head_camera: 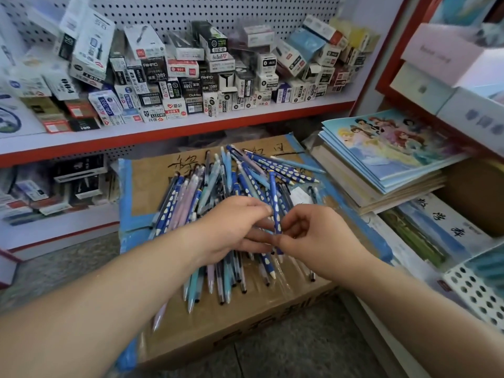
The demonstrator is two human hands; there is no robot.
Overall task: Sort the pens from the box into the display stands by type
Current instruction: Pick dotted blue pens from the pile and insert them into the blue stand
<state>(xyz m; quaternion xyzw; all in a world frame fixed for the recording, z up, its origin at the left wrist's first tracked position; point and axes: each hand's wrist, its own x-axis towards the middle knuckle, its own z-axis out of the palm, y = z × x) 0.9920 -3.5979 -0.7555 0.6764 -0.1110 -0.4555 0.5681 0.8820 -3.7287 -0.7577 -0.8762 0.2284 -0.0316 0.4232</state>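
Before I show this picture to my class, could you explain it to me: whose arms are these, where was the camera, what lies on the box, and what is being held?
There is no machine here. The two bare arms belong to a person who wears a wide-angle camera on the head, so you look forward and down, as that person does.

In front stands a taped cardboard box. On its closed top lies a loose pile of pens: dark blue ones with white dots, light blue ones and pink ones.

The right hand pinches one dotted blue pen near its lower end and holds it almost upright. The left hand lies over the pile, its fingers reaching towards that same pen.

Behind is a shop shelf with many small cartons; to the right is a stack of picture books.
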